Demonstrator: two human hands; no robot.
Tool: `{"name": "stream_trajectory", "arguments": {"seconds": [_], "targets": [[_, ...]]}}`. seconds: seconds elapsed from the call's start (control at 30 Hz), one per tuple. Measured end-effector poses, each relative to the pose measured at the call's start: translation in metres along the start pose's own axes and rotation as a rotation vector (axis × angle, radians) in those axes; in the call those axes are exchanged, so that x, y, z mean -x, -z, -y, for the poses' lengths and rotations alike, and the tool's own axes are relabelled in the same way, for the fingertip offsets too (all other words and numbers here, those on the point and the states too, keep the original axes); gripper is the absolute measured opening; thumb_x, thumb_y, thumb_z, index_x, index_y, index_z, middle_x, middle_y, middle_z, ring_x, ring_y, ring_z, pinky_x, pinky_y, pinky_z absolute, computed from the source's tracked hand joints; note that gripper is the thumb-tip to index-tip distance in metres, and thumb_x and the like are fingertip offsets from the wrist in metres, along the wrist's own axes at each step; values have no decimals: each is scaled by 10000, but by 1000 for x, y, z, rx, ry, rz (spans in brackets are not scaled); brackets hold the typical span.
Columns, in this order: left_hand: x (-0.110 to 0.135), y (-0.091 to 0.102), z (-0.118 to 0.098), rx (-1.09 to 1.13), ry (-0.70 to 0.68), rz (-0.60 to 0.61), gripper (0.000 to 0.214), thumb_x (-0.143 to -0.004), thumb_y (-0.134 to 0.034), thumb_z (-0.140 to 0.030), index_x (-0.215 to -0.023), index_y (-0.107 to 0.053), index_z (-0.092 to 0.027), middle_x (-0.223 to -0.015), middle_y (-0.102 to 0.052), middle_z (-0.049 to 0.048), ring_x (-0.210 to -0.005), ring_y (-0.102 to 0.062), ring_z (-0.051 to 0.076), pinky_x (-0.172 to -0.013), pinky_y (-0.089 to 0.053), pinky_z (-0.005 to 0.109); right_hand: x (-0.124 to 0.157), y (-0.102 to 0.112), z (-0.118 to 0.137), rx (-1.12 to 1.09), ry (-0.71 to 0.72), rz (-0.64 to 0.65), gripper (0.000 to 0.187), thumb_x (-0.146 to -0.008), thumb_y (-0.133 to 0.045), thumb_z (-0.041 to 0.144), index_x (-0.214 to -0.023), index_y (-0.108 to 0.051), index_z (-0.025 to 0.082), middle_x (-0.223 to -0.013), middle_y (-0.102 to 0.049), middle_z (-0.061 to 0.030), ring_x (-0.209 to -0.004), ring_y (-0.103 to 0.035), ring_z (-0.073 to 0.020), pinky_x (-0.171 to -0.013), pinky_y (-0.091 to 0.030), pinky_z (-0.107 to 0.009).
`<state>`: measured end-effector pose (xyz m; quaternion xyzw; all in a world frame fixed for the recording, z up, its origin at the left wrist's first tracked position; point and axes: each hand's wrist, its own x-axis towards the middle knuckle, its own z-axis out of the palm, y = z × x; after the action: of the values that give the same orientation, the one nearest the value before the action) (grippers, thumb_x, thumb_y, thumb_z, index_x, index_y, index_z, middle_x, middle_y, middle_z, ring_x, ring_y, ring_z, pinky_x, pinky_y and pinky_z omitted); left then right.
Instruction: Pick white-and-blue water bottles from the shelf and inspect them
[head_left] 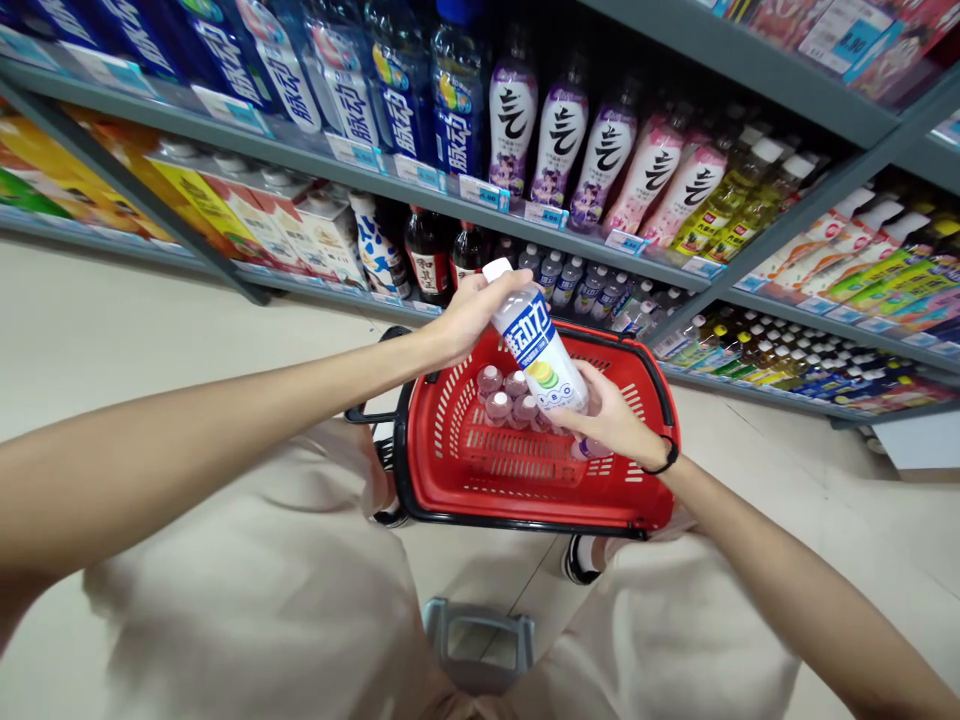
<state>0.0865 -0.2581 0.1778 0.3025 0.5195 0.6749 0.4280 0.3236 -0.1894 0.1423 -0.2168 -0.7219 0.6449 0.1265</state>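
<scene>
A drink bottle (538,345) with a white cap and a blue-and-white label is held tilted above the red shopping basket (517,505). My left hand (480,308) is closed around its neck, just below the cap. Around the lower end, my right hand (611,415) is wrapped, a black band on its wrist. Beneath the bottle, several pinkish bottles (499,405) with pale caps stand grouped inside the basket. Another purple-tinted bottle (589,449) lies partly hidden under my right hand.
A shelf of drinks spans the view, with purple-labelled bottles (559,130) and blue bottles (397,100) on the middle level. Small bottles (570,280) fill the bottom level behind the basket. A grey stool (480,620) stands between my legs.
</scene>
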Motion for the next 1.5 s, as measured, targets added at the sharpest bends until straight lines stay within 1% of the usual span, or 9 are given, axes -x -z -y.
{"name": "stream_trajectory", "arguments": {"seconds": [0.07,0.1,0.33,0.6,0.83,0.93,1.17,1.33,1.5], "targets": [[-1,0,-1,6,-30,38,495,-793,-793,-549,-997,-731,-103,-915,-766,126,-893,-736,226,-902,-618,342,0,2,-5,124,93,-98,729,-795,-908,442,-1379,-554,188,-1404,-662,-117,-1219,-686,-223,-1030,-601,-339],[-1,0,-1,8,-43,47,497,-793,-794,-550,-1000,-730,-102,-926,-772,133,-906,-745,236,-917,-620,358,1,4,-5,176,113,-129,739,-791,-909,453,-1386,-558,191,-1411,-661,-121,-1267,-671,-244,-1075,-581,-369],[-7,2,3,26,12,49,424,-859,-737,-531,-930,-703,-115,-918,-774,144,-944,-766,261,-957,-621,388,12,17,13,591,177,-307,805,-739,-923,540,-1384,-570,211,-1363,-682,-131,-1190,-696,-300,-965,-600,-425],[-10,7,4,34,70,-37,346,-857,-739,-477,-859,-656,-141,-836,-702,88,-747,-672,182,-749,-576,304,18,26,6,770,366,-469,748,-769,-904,589,-1313,-555,213,-1323,-633,-121,-1159,-669,-279,-863,-611,-382],[-8,11,3,63,108,-52,362,-897,-739,-456,-765,-539,-185,-662,-547,4,-567,-515,124,-592,-473,254,16,32,13,1060,788,-513,546,-914,-815,443,-1319,-503,250,-1226,-645,-125,-1125,-630,-304,-966,-560,-506],[-7,10,0,93,125,-28,336,-920,-717,-428,-771,-561,-170,-676,-559,9,-571,-523,115,-579,-468,234,18,33,18,1116,865,-492,540,-942,-793,385,-1367,-480,271,-1232,-638,-130,-1145,-621,-312,-980,-552,-524],[-4,10,-5,69,143,-27,294,-941,-667,-371,-776,-551,-155,-652,-544,6,-541,-514,107,-501,-418,210,18,27,12,1032,850,-509,584,-921,-816,408,-1380,-492,245,-1238,-641,-125,-1141,-644,-297,-961,-573,-498],[0,10,-13,-19,120,22,275,-918,-643,-389,-818,-591,-138,-597,-466,-18,-459,-367,79,-384,-184,205,17,15,6,717,476,-555,727,-760,-929,494,-1302,-529,219,-1270,-622,-102,-1140,-662,-261,-979,-587,-437],[1,10,-18,-21,87,48,267,-866,-669,-398,-865,-621,-135,-638,-487,-15,-486,-369,75,-387,-159,211,13,9,11,364,268,-488,776,-674,-978,475,-1264,-539,228,-1281,-646,-89,-1176,-671,-249,-1003,-587,-406]]}}
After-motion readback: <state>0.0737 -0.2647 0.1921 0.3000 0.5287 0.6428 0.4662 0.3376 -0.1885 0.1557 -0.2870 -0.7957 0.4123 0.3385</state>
